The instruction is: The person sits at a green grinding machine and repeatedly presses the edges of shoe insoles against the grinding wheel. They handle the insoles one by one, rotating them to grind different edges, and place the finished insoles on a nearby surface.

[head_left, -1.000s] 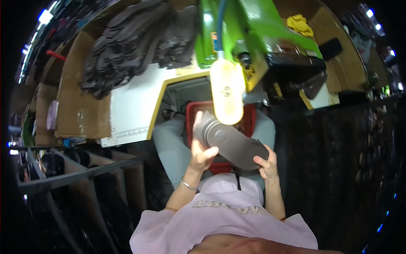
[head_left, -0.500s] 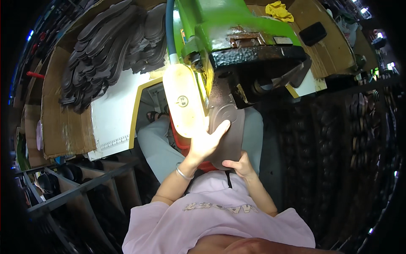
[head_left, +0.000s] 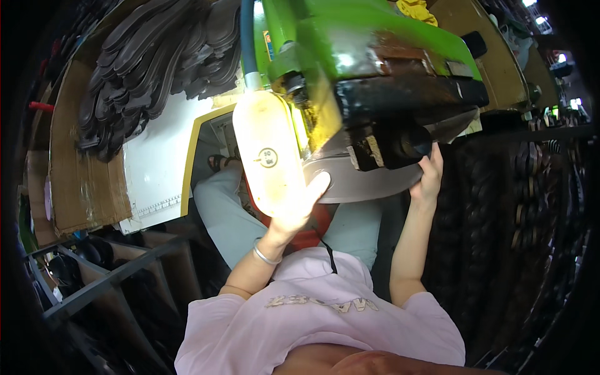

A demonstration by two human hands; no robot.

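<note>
A dark grey-brown shoe sole [head_left: 372, 186] lies crosswise under the black head of a green machine [head_left: 400, 47], which hides its far edge. My left hand [head_left: 294, 209] grips the sole's left end, thumb on top; the other fingers are hidden beneath a cream-coloured lamp [head_left: 265, 134]. At the sole's right end, my right hand [head_left: 430, 175] pinches it, with fingers up beside the black round part of the machine.
Many similar soles [head_left: 140, 62] are piled in a cardboard box [head_left: 90, 194] at the far left, by a white table [head_left: 153, 169] with a yellow edge. A yellow cloth [head_left: 417, 11] lies at the far right. Grey racks [head_left: 125, 275] stand at lower left.
The sole has turned from pointing toward me to lying crosswise. My right hand has swung outward and up to the right with its end. My left hand has stayed nearly in place.
</note>
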